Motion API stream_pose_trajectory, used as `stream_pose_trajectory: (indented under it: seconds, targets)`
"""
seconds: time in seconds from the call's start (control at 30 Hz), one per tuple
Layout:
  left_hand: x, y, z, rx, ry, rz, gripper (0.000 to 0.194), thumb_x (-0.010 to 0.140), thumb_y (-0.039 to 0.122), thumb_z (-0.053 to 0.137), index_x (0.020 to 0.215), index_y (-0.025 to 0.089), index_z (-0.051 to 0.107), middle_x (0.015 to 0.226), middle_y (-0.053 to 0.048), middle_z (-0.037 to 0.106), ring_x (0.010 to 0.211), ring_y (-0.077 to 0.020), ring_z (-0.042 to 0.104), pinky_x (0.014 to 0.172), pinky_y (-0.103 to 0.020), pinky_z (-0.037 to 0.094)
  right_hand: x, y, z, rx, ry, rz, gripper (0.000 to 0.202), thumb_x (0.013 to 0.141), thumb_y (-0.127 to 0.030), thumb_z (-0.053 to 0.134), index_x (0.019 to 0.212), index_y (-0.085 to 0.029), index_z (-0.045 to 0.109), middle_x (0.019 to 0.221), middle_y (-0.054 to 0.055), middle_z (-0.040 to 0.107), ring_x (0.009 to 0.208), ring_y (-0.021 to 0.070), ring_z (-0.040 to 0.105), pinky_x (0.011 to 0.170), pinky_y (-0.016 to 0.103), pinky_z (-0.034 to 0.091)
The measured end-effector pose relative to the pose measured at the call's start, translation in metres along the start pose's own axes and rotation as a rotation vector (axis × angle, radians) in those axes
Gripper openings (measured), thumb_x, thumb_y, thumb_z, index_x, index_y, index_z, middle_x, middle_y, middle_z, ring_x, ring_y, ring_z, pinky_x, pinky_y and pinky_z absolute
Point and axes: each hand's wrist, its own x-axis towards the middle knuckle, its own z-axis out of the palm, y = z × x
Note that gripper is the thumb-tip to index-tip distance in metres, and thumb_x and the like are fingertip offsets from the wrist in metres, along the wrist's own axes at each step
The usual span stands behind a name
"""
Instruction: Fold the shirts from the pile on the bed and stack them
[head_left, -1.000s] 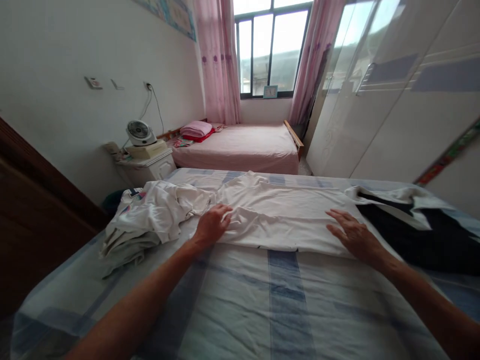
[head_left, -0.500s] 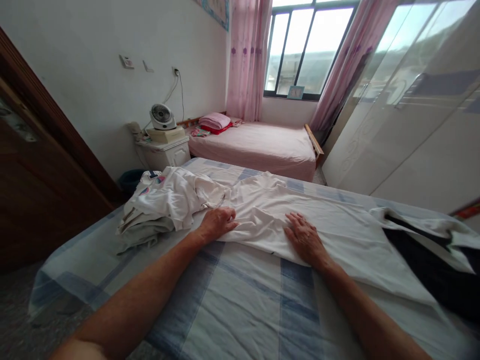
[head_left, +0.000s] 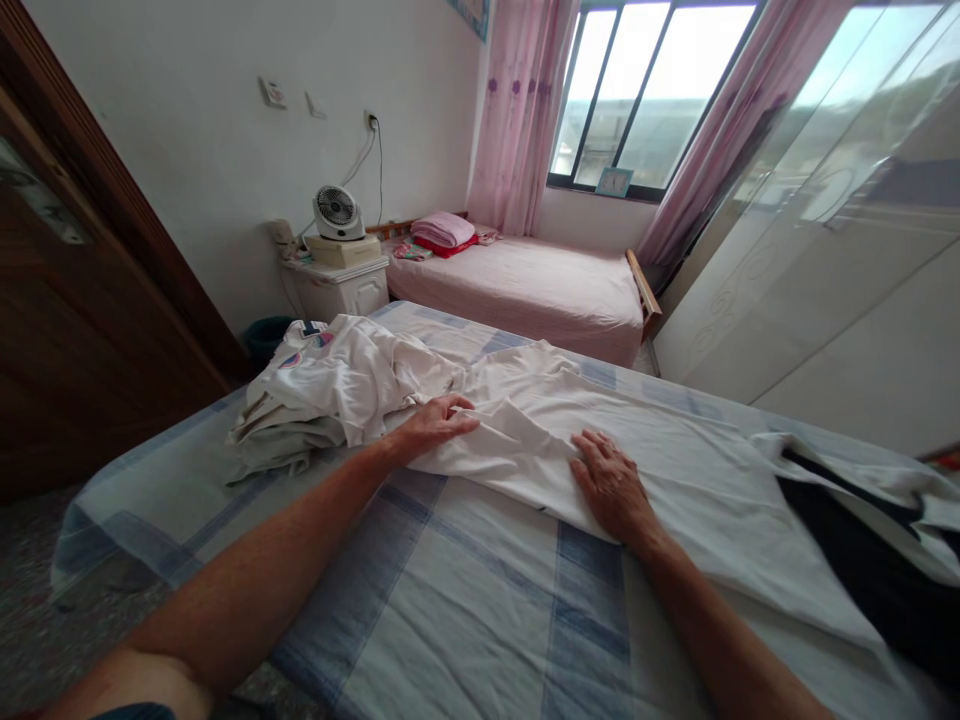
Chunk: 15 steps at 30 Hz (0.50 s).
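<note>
A white garment (head_left: 667,465), likely a shirt, lies spread and wrinkled across the blue-and-white checked bed cover (head_left: 457,580). My left hand (head_left: 433,425) rests at its left part, thumb apart from the fingers, with a raised fold of cloth just beside the fingertips. My right hand (head_left: 611,485) lies flat on the garment's middle, fingers stretched out. Left of my left hand sits a pile of clothes (head_left: 360,375), a white printed top over grey-green cloth. Towards the right edge, a black piece of cloth (head_left: 862,560) with white edging lies against the garment.
Beyond this bed stands another bed with a pink sheet (head_left: 525,285) and folded pink bedding (head_left: 442,230). A small fan (head_left: 337,212) sits on a box on the white nightstand (head_left: 352,292). A wooden door (head_left: 82,330) is at left, a glossy wardrobe (head_left: 810,290) at right.
My left hand has shifted slightly left and its bent fingers have straightened, the thumb now apart. My right hand stays flat in place. The view has turned a little left and down.
</note>
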Motion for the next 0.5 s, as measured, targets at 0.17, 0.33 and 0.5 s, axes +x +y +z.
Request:
stream_pose_trajectory:
  seconds: [0.17,0.33,0.5]
  targets:
    - [-0.001,0.004,-0.004,-0.194,-0.048,0.047,0.052,0.075,0.038,0.057,0.123,0.016,0.059,0.084,0.0,0.063,0.064,-0.0102,0.052,0.056,-0.019,0.038,0.001,-0.002,-0.002,0.005,-0.011,0.009,0.041,0.092,-0.035,0.035,0.125,-0.019,0.054,0.137,0.01,0.051,0.131,0.0255,0.04,0.105,0.044,0.033]
    - [-0.002,-0.001,-0.019,-0.077,-0.161,-0.069,0.051,0.073,0.042,0.062,0.116,0.015,0.064,0.079,-0.002,0.064,0.068,-0.013,0.055,0.057,-0.02,0.04,0.001,-0.003,-0.002,0.008,-0.011,0.006,0.041,0.092,-0.035,0.035,0.124,-0.019,0.054,0.136,0.011,0.051,0.13,0.0252,0.04,0.105,0.044,0.033]
    - [-0.013,0.003,-0.036,-0.011,-0.24,0.118,0.066,0.058,0.033,0.077,0.122,0.025,0.062,0.096,-0.002,0.066,0.084,-0.0161,0.06,0.07,-0.023,0.046,0.001,-0.001,-0.001,0.003,-0.023,0.008,0.042,0.093,-0.035,0.034,0.125,-0.018,0.054,0.137,0.011,0.05,0.13,0.0255,0.04,0.106,0.043,0.032]
